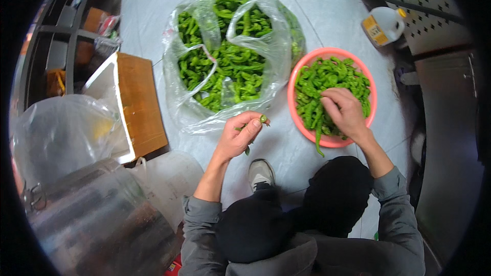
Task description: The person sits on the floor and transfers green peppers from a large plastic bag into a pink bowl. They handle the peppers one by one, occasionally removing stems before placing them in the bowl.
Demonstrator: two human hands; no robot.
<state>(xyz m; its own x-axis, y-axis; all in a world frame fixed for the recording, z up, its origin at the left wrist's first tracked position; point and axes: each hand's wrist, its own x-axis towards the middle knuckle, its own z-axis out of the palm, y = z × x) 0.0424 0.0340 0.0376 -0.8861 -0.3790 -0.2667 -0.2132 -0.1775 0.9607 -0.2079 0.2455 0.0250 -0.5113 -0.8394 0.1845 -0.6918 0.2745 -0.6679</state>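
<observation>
A pink plastic basin (pixel 374 101) on the floor holds many green chili peppers (pixel 333 74). My right hand (pixel 345 113) is over the near part of this heap, fingertips down on a pepper; whether they grip it cannot be told. One long pepper hangs over the basin's near rim. My left hand (pixel 243 132) is closed around green pepper stems or pieces (pixel 263 119), with a cut-looking end showing above the thumb. Beyond it stands a large clear plastic bag (pixel 280 69), its mouth open, full of more green peppers (pixel 238 59).
A foam-lined brown box (pixel 142 103), a large metal pot (pixel 103 222) and a white plastic bucket (pixel 172 176) stand at left, beside a shelf rack (pixel 73 32). A plastic jug with a yellow cap (pixel 383 27) and a metal cabinet (pixel 448 130) are at right. My shoe (pixel 261 172) is on the tiles.
</observation>
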